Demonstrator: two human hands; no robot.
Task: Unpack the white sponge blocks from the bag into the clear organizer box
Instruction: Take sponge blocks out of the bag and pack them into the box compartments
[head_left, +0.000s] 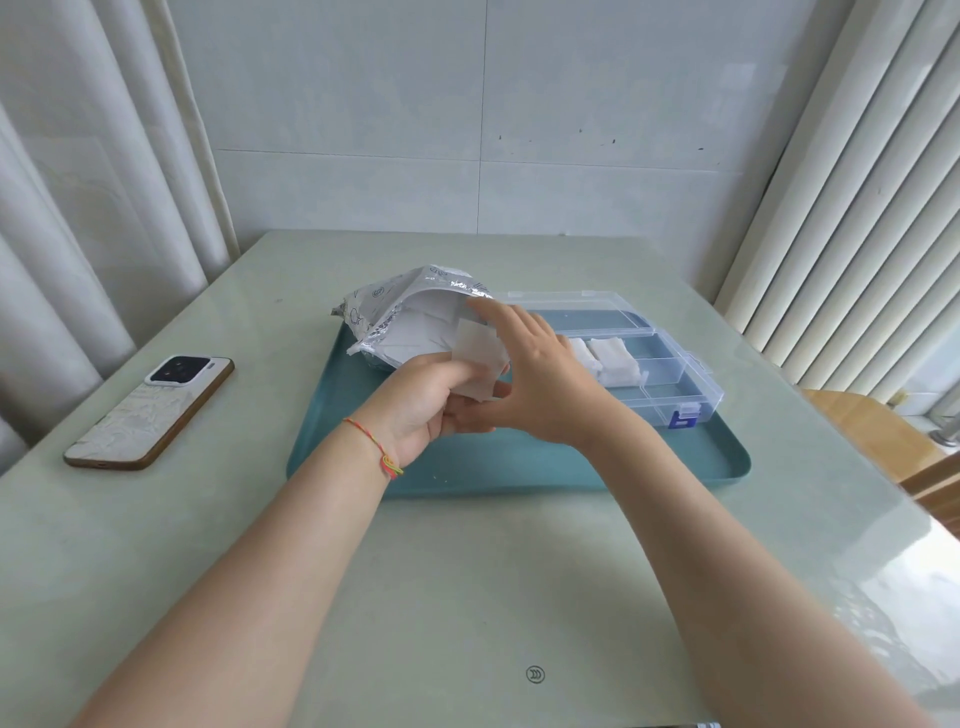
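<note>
White sponge block (480, 358) is gripped in the curled fingers of the left hand (431, 402); the right hand (540, 374) hovers over it, fingers relaxed, holding nothing. Behind, the foil bag (400, 317) lies open. At right, the clear organizer box (670, 374) holds further blocks (613, 356). Both rest on a teal tray (519, 467) on a pale green glossy table (467, 597). A phone (150, 410) lies at left. Tiled wall (467, 130) and curtains (857, 182) surround.

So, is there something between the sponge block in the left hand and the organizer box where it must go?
Yes: the right hand reaches across between the sponge block, held by the left hand, and the open clear organizer box. No other object is seen in the way.
</note>
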